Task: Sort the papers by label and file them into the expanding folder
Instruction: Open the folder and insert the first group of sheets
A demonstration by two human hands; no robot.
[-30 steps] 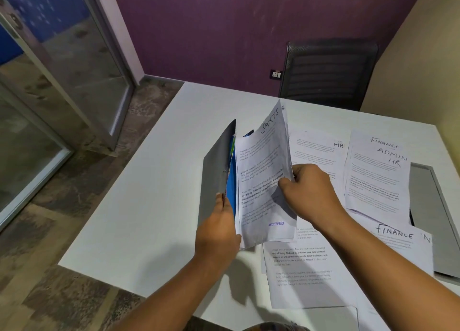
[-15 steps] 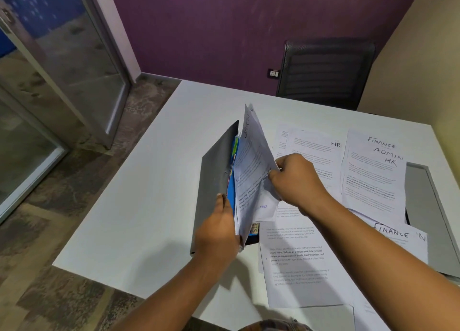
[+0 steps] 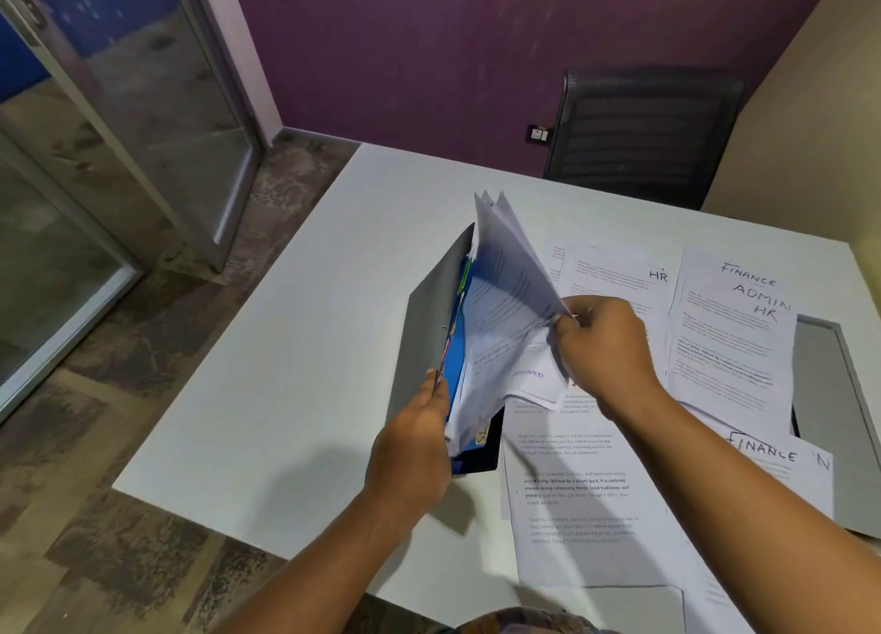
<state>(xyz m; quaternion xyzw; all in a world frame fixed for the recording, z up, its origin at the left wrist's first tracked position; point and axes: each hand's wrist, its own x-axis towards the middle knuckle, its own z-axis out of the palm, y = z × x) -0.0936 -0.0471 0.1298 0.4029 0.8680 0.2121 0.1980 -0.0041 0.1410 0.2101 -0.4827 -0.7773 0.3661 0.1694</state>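
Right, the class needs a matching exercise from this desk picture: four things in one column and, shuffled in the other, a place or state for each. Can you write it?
Column A
1. left hand
2. right hand
3. black chair
4. sheet headed FINANCE ADMIN HR

Column B
a. beyond the far edge of the table
b. pinches the upright sheets
c. lies flat on the table
d. holds the grey folder cover

Pairs: 1-d, 2-b, 3-a, 4-c
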